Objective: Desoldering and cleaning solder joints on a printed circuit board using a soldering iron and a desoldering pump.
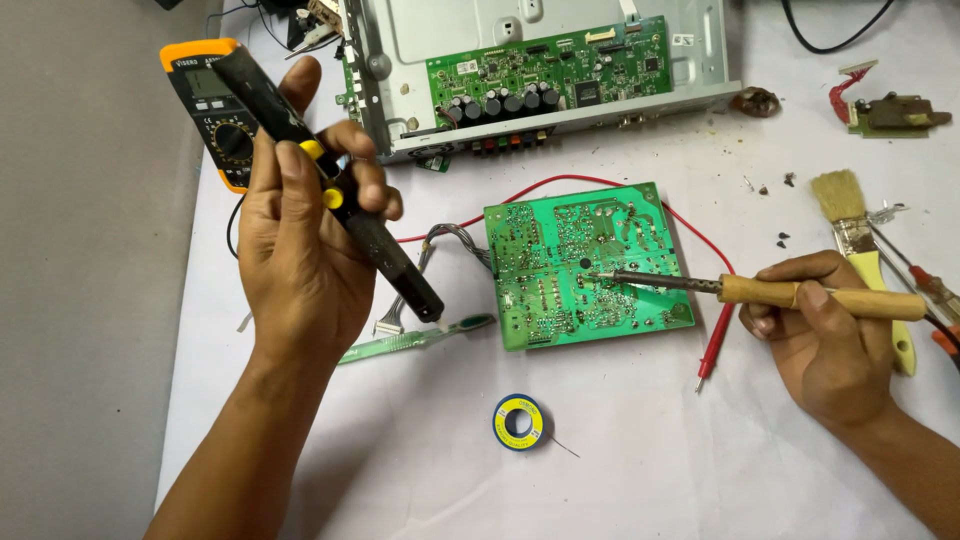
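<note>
My left hand [300, 230] grips a black desoldering pump [385, 255] with yellow buttons, held slanted, its white tip hovering just left of a green circuit board [585, 265]. My right hand [815, 325] holds a soldering iron by its wooden handle [820, 296]. The iron's metal tip [597, 273] touches the solder side of the board near its middle. The board lies flat on the white table with grey wires at its left edge.
A yellow-and-black multimeter [212, 105] lies at the back left, its red lead [712, 345] by the board. An open metal chassis [540, 70] with another green board sits behind. A solder spool [518, 421], green toothbrush [420, 338], paintbrush [850, 225] and screwdrivers [925, 285] lie around.
</note>
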